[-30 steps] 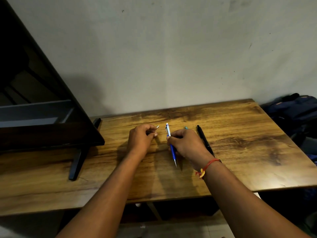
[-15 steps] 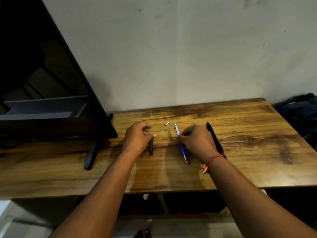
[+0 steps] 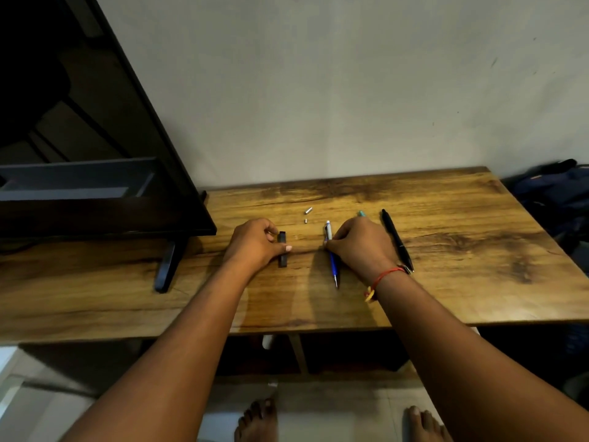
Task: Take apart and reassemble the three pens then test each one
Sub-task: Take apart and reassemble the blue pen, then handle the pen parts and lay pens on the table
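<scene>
You have just set the pieces down: the 2 silver bits your left hand held up 1 second ago now lie loose on the table, just above centre frame. The barrel lies flat below them, your left fingers and thumb curled on it. Your right hand pinches the blue pen at its middle, against the wood. A teal tip shows above its knuckles, and the black pen lies whole just right of it. By this, 1 pen is apart and the blue looks next. Open wood runs right and toward the near edge below your wrists. The screen's foot bounds the left, and the bits could roll.
</scene>
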